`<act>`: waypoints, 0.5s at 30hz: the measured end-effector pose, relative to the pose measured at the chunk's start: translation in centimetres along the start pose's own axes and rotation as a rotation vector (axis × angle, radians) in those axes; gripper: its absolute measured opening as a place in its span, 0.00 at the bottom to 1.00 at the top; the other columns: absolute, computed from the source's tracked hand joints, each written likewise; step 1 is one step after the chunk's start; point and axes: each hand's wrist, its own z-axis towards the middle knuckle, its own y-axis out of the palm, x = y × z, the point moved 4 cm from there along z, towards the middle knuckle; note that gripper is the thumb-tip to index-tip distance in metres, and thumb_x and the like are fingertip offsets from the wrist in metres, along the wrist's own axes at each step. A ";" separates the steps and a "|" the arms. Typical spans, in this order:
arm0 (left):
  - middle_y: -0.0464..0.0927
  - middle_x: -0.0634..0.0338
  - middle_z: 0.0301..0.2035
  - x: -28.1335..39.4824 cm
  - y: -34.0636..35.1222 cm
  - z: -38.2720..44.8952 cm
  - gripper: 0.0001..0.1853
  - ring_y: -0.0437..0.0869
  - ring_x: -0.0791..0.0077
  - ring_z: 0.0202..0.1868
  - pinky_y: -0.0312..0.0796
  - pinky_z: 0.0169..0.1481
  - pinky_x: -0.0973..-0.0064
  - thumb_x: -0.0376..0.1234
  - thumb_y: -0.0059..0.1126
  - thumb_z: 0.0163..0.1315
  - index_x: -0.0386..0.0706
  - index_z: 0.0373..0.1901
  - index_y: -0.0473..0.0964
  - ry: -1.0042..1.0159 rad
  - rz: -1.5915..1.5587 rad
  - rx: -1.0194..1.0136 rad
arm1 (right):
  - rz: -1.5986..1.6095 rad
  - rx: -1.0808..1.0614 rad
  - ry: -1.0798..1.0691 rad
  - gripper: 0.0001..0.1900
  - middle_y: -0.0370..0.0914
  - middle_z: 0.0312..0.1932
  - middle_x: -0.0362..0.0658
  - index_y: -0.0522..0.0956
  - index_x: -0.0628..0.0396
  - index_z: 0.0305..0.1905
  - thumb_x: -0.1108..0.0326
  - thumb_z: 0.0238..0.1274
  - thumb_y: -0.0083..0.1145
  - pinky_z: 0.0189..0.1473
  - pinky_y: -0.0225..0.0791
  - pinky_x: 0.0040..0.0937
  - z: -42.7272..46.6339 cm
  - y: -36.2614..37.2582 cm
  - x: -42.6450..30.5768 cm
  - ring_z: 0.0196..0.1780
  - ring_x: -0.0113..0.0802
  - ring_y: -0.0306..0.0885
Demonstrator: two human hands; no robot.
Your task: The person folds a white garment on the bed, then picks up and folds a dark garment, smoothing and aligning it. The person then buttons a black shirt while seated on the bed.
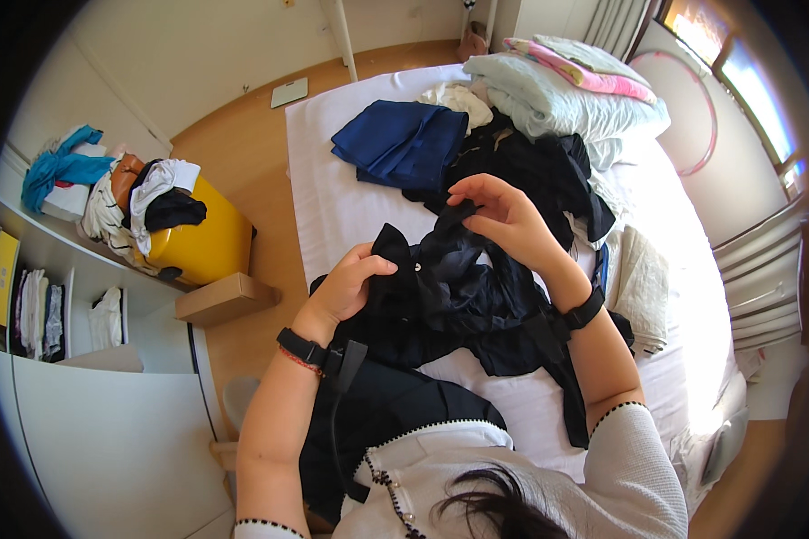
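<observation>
Between my hands is a black garment (458,283) with a small light button showing near its upper edge. My left hand (347,279) pinches a pointed flap of it, thumb on top. On the other side my right hand (495,209) holds a dark fold of the same cloth between thumb and fingers. The garment's lower part lies crumpled on the white bed sheet (438,370), and one long strip of it trails down by my right forearm. Whether it is a shirt or another piece, I cannot tell.
Beyond my hands lie folded blue cloth (404,141), more black clothing (526,175) and a stack of bedding (559,94). Folded beige fabric (640,290) is at right. Left of the bed stand a yellow suitcase (209,229) piled with clothes, a cardboard box (226,300) and shelves.
</observation>
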 end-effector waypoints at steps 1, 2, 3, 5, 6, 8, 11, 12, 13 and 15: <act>0.84 0.57 0.40 -0.2 -0.3 -0.1 0.13 0.85 0.71 0.42 0.76 0.54 0.72 0.30 0.56 0.60 0.36 0.45 0.79 -0.002 -0.064 -0.004 | 0.000 0.005 -0.106 0.27 0.76 0.58 0.42 0.74 0.57 0.63 0.81 0.56 0.55 0.61 0.68 0.29 -0.1 0.1 -0.1 0.60 0.27 0.74; 0.84 0.57 0.41 -0.4 -0.6 -0.1 0.13 0.85 0.70 0.43 0.76 0.54 0.70 0.29 0.55 0.59 0.36 0.45 0.79 -0.004 -0.128 -0.007 | -0.018 0.035 -0.158 0.30 0.74 0.63 0.43 0.71 0.57 0.66 0.82 0.54 0.54 0.65 0.66 0.33 -0.4 0.2 0.0 0.65 0.30 0.71; 0.84 0.56 0.42 -0.5 -0.9 -0.1 0.13 0.85 0.69 0.44 0.77 0.55 0.69 0.28 0.54 0.58 0.36 0.44 0.79 -0.012 -0.175 0.010 | -0.040 0.062 -0.222 0.34 0.71 0.67 0.44 0.69 0.56 0.68 0.83 0.52 0.53 0.69 0.64 0.36 -0.6 0.3 0.0 0.71 0.33 0.69; 0.84 0.56 0.42 -0.9 -1.2 -0.3 0.13 0.85 0.68 0.44 0.77 0.55 0.68 0.28 0.53 0.58 0.36 0.44 0.79 -0.021 -0.191 0.016 | -0.014 0.088 -0.219 0.36 0.67 0.70 0.43 0.67 0.55 0.70 0.82 0.50 0.53 0.72 0.60 0.40 -0.8 0.3 0.3 0.75 0.36 0.63; 0.84 0.56 0.42 -1.0 -1.3 -0.4 0.13 0.85 0.68 0.45 0.77 0.55 0.68 0.29 0.53 0.58 0.36 0.43 0.79 -0.028 -0.192 0.031 | -0.001 0.113 -0.237 0.34 0.70 0.68 0.43 0.69 0.55 0.68 0.81 0.51 0.54 0.70 0.63 0.38 -0.9 0.3 0.3 0.72 0.35 0.67; 0.84 0.56 0.42 -1.0 -1.3 -0.5 0.13 0.86 0.68 0.45 0.77 0.56 0.69 0.28 0.54 0.58 0.36 0.44 0.79 -0.025 -0.171 0.026 | -0.041 0.097 -0.217 0.29 0.75 0.61 0.42 0.73 0.56 0.63 0.79 0.52 0.58 0.64 0.67 0.35 -1.0 0.7 0.2 0.65 0.33 0.73; 0.84 0.57 0.42 -0.9 -0.9 -0.5 0.13 0.85 0.70 0.44 0.77 0.55 0.71 0.27 0.58 0.58 0.36 0.46 0.78 0.007 -0.065 0.031 | -0.227 0.036 -0.163 0.16 0.81 0.43 0.40 0.79 0.58 0.48 0.69 0.54 0.69 0.47 0.71 0.28 -2.0 2.5 0.1 0.44 0.30 0.78; 0.84 0.58 0.42 -1.0 -0.7 -0.5 0.14 0.85 0.71 0.44 0.77 0.55 0.72 0.27 0.60 0.58 0.36 0.46 0.77 0.013 -0.010 0.046 | -0.323 0.010 -0.204 0.17 0.81 0.42 0.41 0.79 0.58 0.47 0.67 0.54 0.70 0.46 0.71 0.29 -2.7 3.4 -0.2 0.44 0.32 0.79; 0.83 0.60 0.42 -0.9 -0.4 -0.4 0.14 0.84 0.74 0.44 0.76 0.54 0.74 0.26 0.63 0.58 0.37 0.46 0.77 0.043 0.010 0.044 | -0.430 -0.009 -0.237 0.18 0.80 0.41 0.42 0.78 0.58 0.46 0.65 0.53 0.72 0.46 0.72 0.30 -3.3 4.3 -0.4 0.44 0.34 0.79; 0.81 0.64 0.40 -0.9 0.2 -0.3 0.15 0.82 0.80 0.42 0.75 0.52 0.78 0.25 0.68 0.57 0.38 0.45 0.75 0.105 0.062 0.051 | -0.509 0.105 -0.296 0.19 0.78 0.37 0.43 0.77 0.58 0.43 0.61 0.50 0.74 0.44 0.72 0.33 -4.4 6.4 -0.4 0.42 0.38 0.79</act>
